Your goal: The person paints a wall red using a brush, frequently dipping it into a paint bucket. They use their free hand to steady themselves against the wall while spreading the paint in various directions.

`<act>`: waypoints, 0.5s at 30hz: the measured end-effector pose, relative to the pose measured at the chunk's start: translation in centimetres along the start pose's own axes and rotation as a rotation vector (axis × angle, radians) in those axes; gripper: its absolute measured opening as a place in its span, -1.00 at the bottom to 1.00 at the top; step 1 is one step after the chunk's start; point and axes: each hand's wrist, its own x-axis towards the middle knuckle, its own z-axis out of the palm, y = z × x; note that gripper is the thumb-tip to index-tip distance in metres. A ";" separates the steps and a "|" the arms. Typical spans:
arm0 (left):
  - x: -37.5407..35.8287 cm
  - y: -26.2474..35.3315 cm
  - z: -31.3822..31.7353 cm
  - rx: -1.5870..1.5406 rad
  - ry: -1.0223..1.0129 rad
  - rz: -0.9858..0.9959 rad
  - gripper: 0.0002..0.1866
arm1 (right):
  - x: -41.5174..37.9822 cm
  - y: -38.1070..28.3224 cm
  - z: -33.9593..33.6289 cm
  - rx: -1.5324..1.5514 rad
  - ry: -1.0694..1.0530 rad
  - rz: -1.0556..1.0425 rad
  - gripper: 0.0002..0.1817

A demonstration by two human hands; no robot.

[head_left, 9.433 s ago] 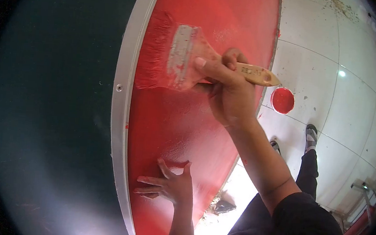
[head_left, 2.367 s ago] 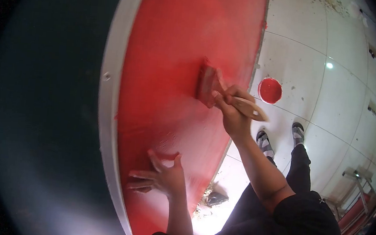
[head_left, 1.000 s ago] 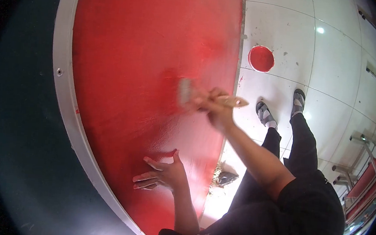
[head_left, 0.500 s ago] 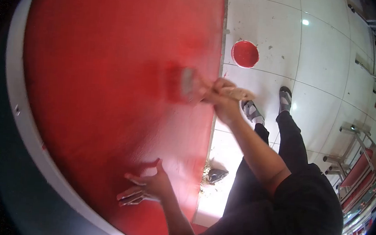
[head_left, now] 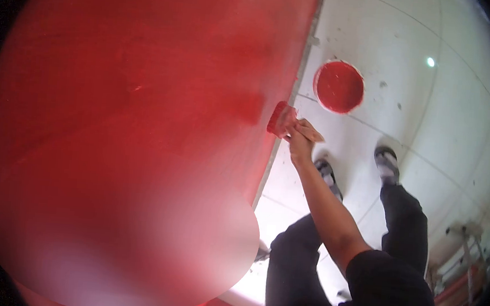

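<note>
My right hand [head_left: 300,146] is closed around the handle of a wide paintbrush [head_left: 280,119] whose bristles are soaked red. The brush overlaps the lower edge of a large surface coated in red paint [head_left: 144,116], with its bristles pointing toward it. A darker, wet-looking band lies just left of the bristles. Close to the hand, a round bucket [head_left: 342,112] of red paint stands on the floor. A large blurred oval covers the lower left of the view, and my left hand does not show.
White floor tiles [head_left: 374,123] with small spots of dirt run along the red surface. My feet in dark sandals [head_left: 387,159] stand on them, near the bucket. At the lower right, metal-framed furniture [head_left: 466,262] shows dimly.
My right hand has drawn the brush back from the red surface toward its edge and the bucket. The view has shifted, and my left hand no longer shows.
</note>
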 end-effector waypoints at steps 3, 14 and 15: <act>-10.1 8.0 5.2 -0.345 -0.051 -0.214 -0.38 | -1.1 -5.4 1.5 -0.063 -0.226 -0.169 -0.71; -16.0 30.5 12.4 -1.208 -0.849 -0.179 -0.92 | 8.0 -3.5 1.5 0.273 -0.707 -0.303 -0.66; -16.7 31.1 13.0 -1.167 -0.930 -0.129 -0.85 | 9.0 -3.8 -0.4 0.191 -0.710 -0.187 -0.67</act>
